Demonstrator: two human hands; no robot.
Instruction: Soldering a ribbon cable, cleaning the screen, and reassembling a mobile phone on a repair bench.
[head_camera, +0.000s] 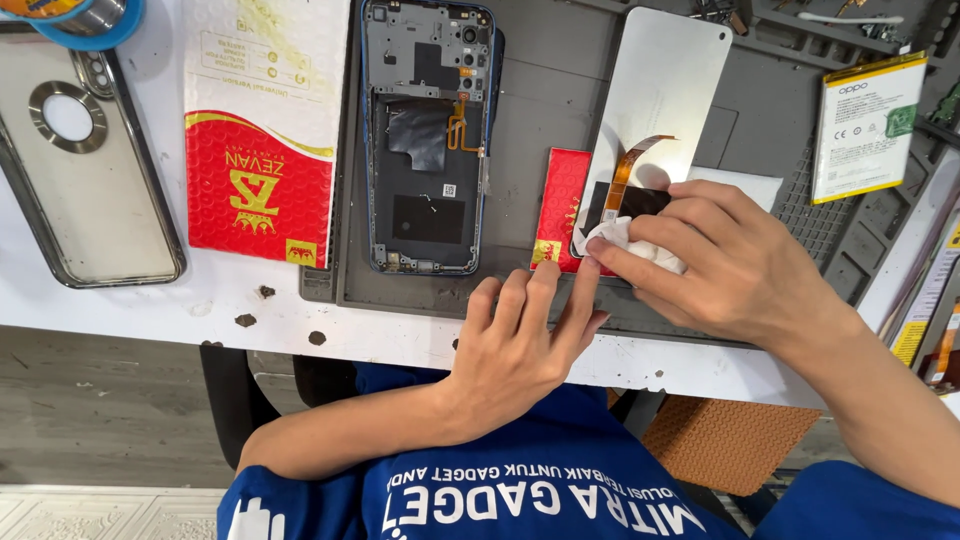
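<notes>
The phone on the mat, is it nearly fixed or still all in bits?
Still in bits. Done: the phone frame lies opened up, its battery out and set aside on the mat. In hand: the right hand presses a white cloth on the lower end of the loose screen, while the left hand steadies it. Left: screen and battery are not yet in the frame.

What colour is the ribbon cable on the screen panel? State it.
Orange, the ribbon cable on the screen panel; head view.
</notes>
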